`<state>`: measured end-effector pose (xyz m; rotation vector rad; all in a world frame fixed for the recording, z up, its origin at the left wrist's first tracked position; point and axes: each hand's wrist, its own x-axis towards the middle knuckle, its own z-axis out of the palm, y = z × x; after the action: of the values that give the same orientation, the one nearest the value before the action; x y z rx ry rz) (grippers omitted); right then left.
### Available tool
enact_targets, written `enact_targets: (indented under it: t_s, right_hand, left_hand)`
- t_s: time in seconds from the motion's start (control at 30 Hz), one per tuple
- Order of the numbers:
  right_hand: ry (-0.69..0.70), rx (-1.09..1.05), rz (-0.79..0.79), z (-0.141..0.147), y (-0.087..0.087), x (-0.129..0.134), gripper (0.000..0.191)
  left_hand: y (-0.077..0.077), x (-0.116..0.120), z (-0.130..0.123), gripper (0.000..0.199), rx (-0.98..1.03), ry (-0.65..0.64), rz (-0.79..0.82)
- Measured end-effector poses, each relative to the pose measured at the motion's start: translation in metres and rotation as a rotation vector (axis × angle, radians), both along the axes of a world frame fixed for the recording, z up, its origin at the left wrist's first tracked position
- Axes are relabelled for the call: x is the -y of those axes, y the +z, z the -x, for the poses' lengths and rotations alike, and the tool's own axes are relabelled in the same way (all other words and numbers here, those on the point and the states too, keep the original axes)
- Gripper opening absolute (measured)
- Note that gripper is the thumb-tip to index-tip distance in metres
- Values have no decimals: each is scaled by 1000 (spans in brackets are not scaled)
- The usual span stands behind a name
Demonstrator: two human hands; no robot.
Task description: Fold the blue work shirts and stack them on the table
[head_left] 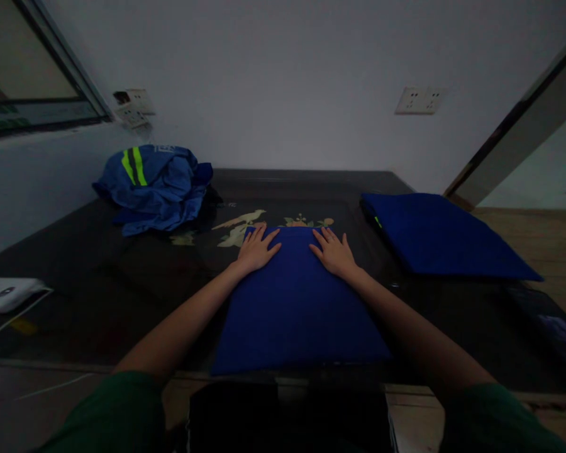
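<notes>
A folded piece of dark blue cloth [302,308] lies flat on the dark table in front of me, its near edge close to the table's front edge. My left hand [257,248] rests palm down on its far left corner, fingers spread. On the far right corner lies my right hand [334,251], also flat with fingers apart. Neither hand grips the cloth. Whether it is a garment cannot be made out from this side.
A crumpled blue garment [158,185] with a yellow-green stripe sits at the back left. Another folded blue cloth [446,236] lies at right. A white device [9,294] with a cable is at far left; a dark flat object [544,324] lies at right. Sockets [419,100] are on the wall.
</notes>
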<state>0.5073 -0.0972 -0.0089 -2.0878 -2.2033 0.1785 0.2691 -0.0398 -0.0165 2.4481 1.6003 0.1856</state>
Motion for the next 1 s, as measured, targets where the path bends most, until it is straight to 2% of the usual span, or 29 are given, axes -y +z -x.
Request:
enact_targets:
  t_s: [0.07,0.13,0.23,0.3,0.4,0.53,0.67,0.73,0.83,0.93,1.0]
  right_hand:
    - [37,13,-45,1,9,15,60]
    - [110,-17,-80,5,19,39,58]
    - [268,-83,-50,12,26,84,57]
    - [330,-84,2,15,24,109,58]
    - [307,-27,30,11,16,128,59]
    - [258,31,-5,-6,10,130,56]
    - [235,4,-2,-19,23,135,52]
    - [236,-64,-3,-13,34,141,50]
    - [339,-193,12,13,45,155,51]
    - [407,-207,84,39,40,168,56]
    - [404,-147,74,44,31,174,58]
  left_hand:
    - [8,13,7,56,26,-18,-56]
    - [19,38,14,54,51,-89,-84]
    - [35,90,21,50,55,-338,2]
    - [39,119,24,50,23,-444,87]
    - [34,138,28,53,-37,-418,110]
    - [26,132,41,52,-57,-378,51]
    - [38,138,51,50,-79,-303,46]
    - [48,154,46,49,-53,-299,63]
    - [55,184,28,49,35,-386,77]
    - [48,204,10,49,41,-395,65]
    - [40,209,6,48,13,-374,25]
